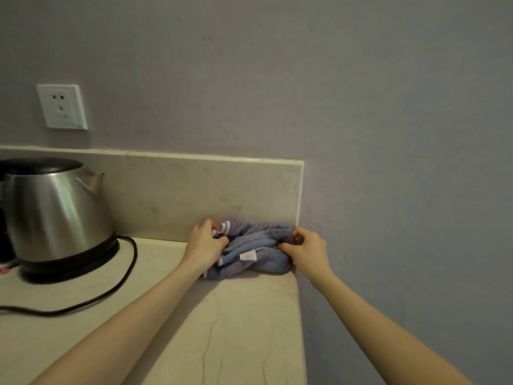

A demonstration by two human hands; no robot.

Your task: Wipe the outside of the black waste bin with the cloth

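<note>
Head view, one item in hand: a crumpled blue-grey cloth with a small white tag [249, 252] lies in the far right corner of the pale stone counter [236, 329], against the upstand, its long axis running left to right between the hands. The left hand [204, 245] is at its left end and the right hand [309, 250] at its right end, equally near, and the curled fingers [284, 247] of each pinch folds of fabric. Black waste bin: not in sight, so the cloth apparently has yet to be lifted and carried there; a steel electric kettle [55, 212] stands well apart, left.
</note>
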